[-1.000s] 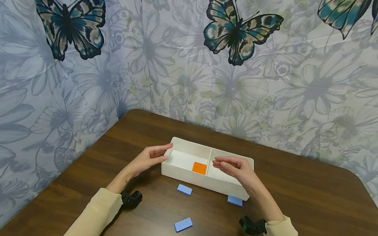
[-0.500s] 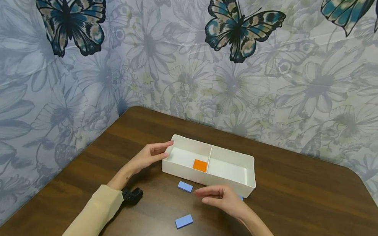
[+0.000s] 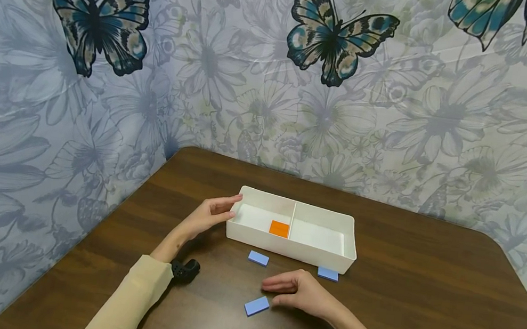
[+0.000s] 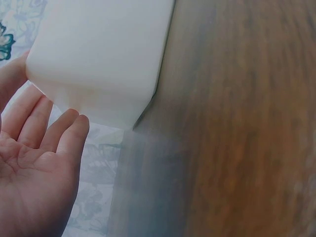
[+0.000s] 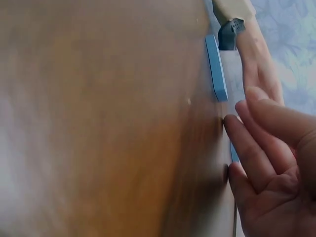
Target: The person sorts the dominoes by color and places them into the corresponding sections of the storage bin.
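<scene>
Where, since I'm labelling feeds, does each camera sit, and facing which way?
Head: on the head, facing forward and down at the table and white tray; left hand and right hand show.
Left wrist: on that wrist, facing the tray's end; left hand shows.
Right wrist: on that wrist, facing across the table past a blue block; right hand and left forearm show.
Head and left wrist share the left hand at the tray's end.

Butterfly-print backdrop (image 3: 231, 102) behind brown table (image 3: 429, 289)
</scene>
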The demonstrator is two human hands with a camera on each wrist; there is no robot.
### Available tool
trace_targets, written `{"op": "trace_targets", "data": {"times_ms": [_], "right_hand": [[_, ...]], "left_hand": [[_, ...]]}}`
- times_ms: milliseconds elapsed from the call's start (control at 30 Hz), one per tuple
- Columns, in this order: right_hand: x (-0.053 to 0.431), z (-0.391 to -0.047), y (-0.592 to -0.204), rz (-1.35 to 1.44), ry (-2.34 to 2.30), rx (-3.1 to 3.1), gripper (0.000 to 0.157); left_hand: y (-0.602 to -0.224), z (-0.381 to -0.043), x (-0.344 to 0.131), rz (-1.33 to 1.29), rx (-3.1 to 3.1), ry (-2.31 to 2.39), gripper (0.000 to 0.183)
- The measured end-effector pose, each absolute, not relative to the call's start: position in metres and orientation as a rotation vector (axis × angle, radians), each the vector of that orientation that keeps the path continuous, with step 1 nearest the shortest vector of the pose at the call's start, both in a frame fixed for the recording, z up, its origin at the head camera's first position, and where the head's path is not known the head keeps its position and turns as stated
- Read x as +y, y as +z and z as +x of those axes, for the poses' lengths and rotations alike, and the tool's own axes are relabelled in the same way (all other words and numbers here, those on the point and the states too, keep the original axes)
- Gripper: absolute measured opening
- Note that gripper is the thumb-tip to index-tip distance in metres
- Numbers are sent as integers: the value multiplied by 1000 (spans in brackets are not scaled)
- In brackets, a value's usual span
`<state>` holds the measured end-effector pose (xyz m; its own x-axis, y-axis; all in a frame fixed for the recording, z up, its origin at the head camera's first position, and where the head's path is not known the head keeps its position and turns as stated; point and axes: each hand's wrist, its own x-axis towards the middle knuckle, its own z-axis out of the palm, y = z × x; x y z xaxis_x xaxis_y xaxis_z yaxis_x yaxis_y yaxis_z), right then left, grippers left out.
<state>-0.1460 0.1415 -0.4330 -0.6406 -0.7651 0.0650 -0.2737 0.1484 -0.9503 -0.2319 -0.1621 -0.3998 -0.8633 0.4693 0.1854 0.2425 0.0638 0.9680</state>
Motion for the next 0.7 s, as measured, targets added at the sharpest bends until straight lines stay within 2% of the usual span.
{"op": "trace_targets", "data": {"times_ms": [700], "right_hand": [[129, -139, -432, -1349, -1150, 2325, 29]], "left_hand": [[-402, -235, -163, 728, 2150, 1903, 47]]}}
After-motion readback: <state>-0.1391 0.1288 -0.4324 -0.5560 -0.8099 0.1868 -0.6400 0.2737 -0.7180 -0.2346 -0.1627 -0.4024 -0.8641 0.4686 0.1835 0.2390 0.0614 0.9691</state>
